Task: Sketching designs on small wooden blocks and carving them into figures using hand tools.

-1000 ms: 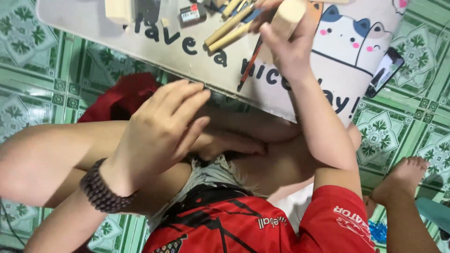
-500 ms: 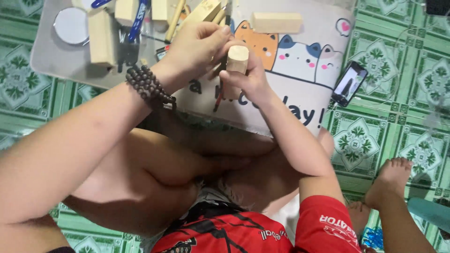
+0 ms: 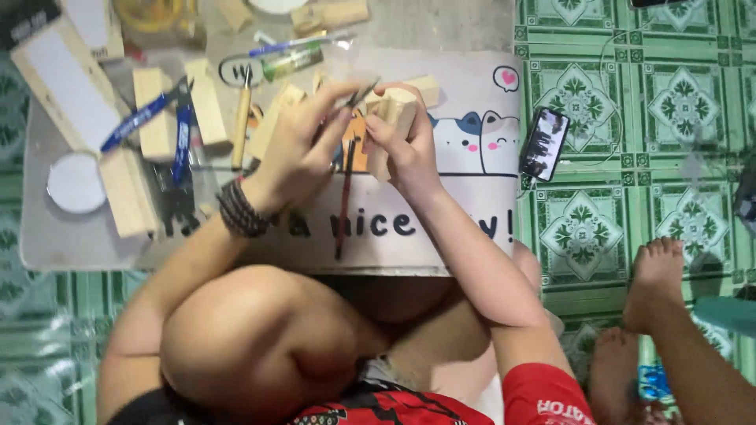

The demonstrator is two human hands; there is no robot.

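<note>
My right hand (image 3: 405,153) grips a small pale wooden block (image 3: 391,124) upright above a low table (image 3: 71,252) covered by a mat with cartoon cats (image 3: 465,138). My left hand (image 3: 303,149), with a dark bead bracelet (image 3: 240,211) on the wrist, pinches a thin dark tool (image 3: 361,93) whose tip touches the top of the block. A red-and-black pencil (image 3: 343,205) lies on the mat just below both hands.
Several wooden blocks (image 3: 146,114), blue-handled tools (image 3: 183,130), a long white-faced plank (image 3: 67,83) and a round white lid (image 3: 75,182) lie on the table's left. A phone (image 3: 545,144) rests at the mat's right edge. Another person's feet (image 3: 654,275) stand on the green patterned floor.
My left hand rose from my lap to the table and took the thin tool to the block. The view shifted so more of the table's left side shows.
</note>
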